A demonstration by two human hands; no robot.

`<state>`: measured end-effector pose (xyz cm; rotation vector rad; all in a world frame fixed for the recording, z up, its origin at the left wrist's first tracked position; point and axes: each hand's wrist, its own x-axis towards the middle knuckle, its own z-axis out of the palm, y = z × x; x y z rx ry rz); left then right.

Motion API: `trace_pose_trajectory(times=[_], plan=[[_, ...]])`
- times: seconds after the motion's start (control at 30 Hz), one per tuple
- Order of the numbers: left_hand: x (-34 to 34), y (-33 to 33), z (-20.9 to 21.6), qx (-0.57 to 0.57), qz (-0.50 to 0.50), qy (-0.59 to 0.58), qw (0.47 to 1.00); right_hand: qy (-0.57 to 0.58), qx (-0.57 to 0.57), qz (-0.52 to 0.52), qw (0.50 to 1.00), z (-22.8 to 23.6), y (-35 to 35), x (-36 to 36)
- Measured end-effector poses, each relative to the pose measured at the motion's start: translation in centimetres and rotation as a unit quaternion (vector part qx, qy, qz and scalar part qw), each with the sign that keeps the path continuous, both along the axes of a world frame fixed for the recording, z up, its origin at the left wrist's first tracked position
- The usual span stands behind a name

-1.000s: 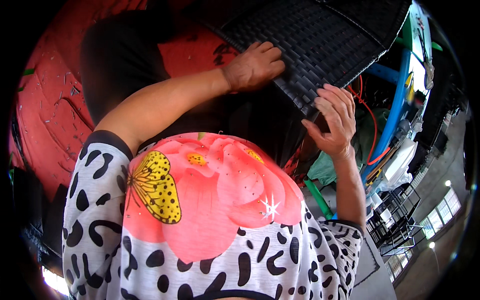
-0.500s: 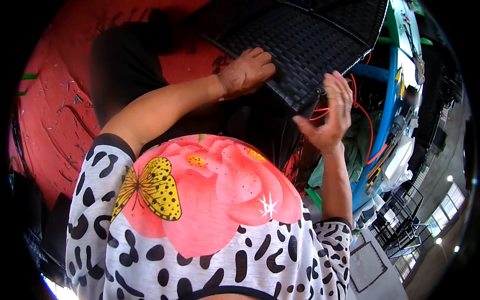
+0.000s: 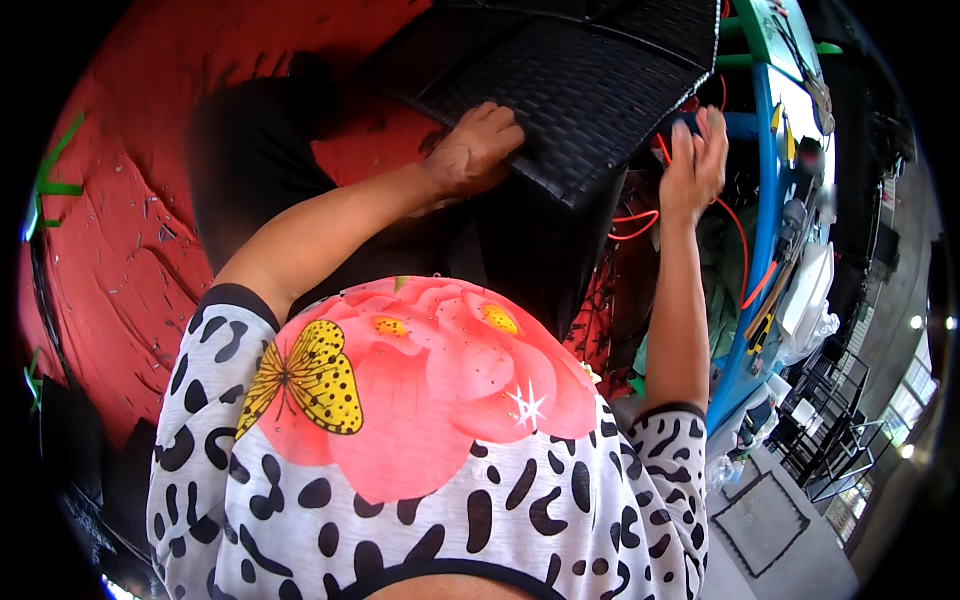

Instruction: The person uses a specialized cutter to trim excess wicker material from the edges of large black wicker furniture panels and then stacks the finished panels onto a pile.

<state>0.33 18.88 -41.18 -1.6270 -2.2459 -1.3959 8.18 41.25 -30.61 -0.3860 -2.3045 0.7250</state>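
A black woven panel (image 3: 590,110), like plastic wicker on a frame, leans across my lap at the top of the view. My left hand (image 3: 475,148) is closed on its near left edge, the fingers curled and their tips hidden. Off the panel's right side, my right hand (image 3: 697,165) is raised, its thumb and fingers apart and slightly smeared by motion. I see nothing between them. A thin orange-red hose (image 3: 742,245) curves down past that hand.
To the right stands a blue-edged table (image 3: 768,200) with hand tools (image 3: 790,220) and a white container (image 3: 808,285) on it. A red sheet (image 3: 120,270) strewn with dark scraps spreads at the left. Dark metal frames (image 3: 830,420) stand farther off on the right.
My right hand has moved up and to the right, away from the panel's corner. The left hand keeps its hold at the edge; hand and panel sit slightly farther left in view.
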Motion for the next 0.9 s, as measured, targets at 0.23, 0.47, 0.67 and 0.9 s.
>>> trace_pose_trajectory(times=[0.23,0.47,0.67,0.9], plan=[[-3.3,-0.4,0.9,0.079,0.040,0.005,0.996,0.107,-0.250,0.080,0.959,-3.8,2.2,-9.9],[-5.3,-3.8,4.3,0.098,0.091,-0.070,0.989,0.044,0.008,-0.025,0.999,3.3,-3.3,-15.9],[-6.5,-7.5,7.0,0.191,-0.001,-0.477,0.858,0.032,-0.160,0.205,0.965,4.9,-9.5,-15.8],[-7.7,-7.6,5.8,0.118,0.095,-0.445,0.883,-0.081,-0.154,0.146,0.974,-6.9,-12.6,-10.4]])
